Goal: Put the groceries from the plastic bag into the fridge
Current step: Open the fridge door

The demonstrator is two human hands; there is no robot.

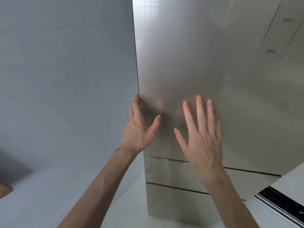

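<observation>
The fridge point(205, 63) fills the centre and right of the head view. Its upper door point(189, 46) is a tall, brushed, metallic panel with a faint reflective sheen, and it is seen shut, flush with the body. Below the upper door, two drawer fronts point(166, 171) are stacked, each separated from the next panel by a narrow dark gap.

The left hand point(139, 129) is placed at the left vertical edge of the upper door, near the door's lower end. The fingers point(136, 104) are wrapped around that edge and are partly hidden behind it; the thumb point(155, 122) is spread apart and lies against the door face. Whether the edge is firmly gripped cannot be told.

The right hand point(204, 134) is laid on the door face, just to the right of the left hand. The palm faces the panel and the fingers are extended and splayed, with nothing held. A soft reflection of the fingertips is seen on the metal above them. The two hands are apart, and both forearms are bare.

To the left of the fridge, a pale grey wall point(65, 79) is seen. A white floor point(128, 203) lies below. At the lower right corner, a white countertop edge point(292, 183) with a black strip beneath it is seen.
</observation>
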